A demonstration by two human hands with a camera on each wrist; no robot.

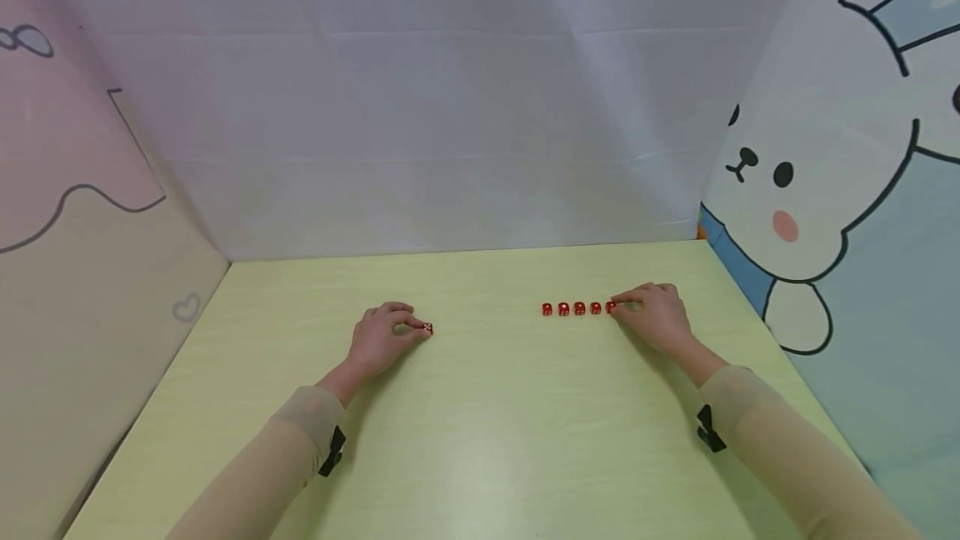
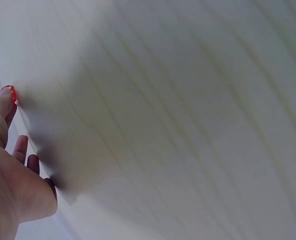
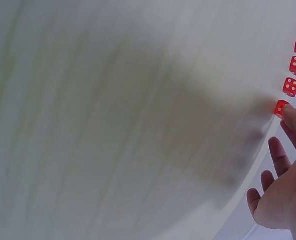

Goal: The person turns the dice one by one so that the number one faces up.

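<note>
My left hand [image 1: 381,338] pinches a red die [image 1: 428,328] with white dots between thumb and fingertips, low over the table left of centre. Only a red edge of that die shows past the thumb in the left wrist view. To the right, several red dice [image 1: 563,308] sit in a straight row with narrow gaps. At the row's right end my right hand [image 1: 654,317] pinches the last die [image 3: 280,108], its thumb covering part of it. The other fingers of the right hand extend loosely behind.
The pale yellow table [image 1: 480,423] runs back to a white cloth wall [image 1: 450,107]. A side panel with a cartoon rabbit [image 1: 840,148] stands at the right, and a pink and cream panel [image 1: 82,290] at the left.
</note>
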